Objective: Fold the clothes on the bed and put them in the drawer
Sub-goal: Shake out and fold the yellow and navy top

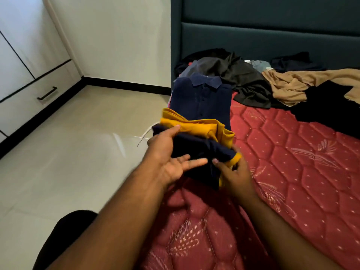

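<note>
so both hands [171, 152] [231, 170] hold a folded bundle [200, 145]; polo [202, 102] folded, pile [253, 80] left, drawer [39, 100] closed

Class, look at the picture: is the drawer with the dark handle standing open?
No, the drawer sits flush with the cabinet front, its dark handle untouched by either hand.
</note>
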`<state>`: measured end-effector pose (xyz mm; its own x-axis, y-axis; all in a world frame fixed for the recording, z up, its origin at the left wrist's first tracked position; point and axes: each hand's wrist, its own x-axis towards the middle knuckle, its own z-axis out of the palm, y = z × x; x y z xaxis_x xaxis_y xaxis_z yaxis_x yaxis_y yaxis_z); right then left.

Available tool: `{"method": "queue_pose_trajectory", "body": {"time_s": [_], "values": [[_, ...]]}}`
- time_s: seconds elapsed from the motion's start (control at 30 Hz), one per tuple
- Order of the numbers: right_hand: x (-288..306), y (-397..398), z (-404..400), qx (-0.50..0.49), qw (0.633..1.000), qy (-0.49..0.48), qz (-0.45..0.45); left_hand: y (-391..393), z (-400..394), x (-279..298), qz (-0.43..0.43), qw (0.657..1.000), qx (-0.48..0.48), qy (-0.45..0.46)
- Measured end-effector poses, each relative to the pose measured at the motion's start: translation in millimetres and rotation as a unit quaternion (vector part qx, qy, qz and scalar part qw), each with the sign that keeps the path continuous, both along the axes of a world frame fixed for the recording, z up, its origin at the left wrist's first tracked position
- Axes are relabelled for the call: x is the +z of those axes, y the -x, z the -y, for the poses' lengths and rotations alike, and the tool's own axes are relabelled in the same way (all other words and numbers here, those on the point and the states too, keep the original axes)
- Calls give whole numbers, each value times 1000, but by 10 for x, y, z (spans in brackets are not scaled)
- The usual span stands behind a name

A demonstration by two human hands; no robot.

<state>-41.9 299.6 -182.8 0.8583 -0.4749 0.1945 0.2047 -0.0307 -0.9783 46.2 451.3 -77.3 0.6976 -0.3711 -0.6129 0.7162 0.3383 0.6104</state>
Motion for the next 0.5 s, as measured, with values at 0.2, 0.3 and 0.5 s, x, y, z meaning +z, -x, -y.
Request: {"method": "queue_pose_trajectory", "body": {"time_s": [0.2,0.3,0.5], "values": [[-151,-296,285,12,949,-233,-214,-351,-71,-945,388,704,-208,-557],[-155,-345,357,-18,955,-206,-214,-421,-46,-1022,413,613,-166,-652],[-117,-334,494,-58,966,-53,-247,-816,40,-1027,364,816,-129,-430]]}}
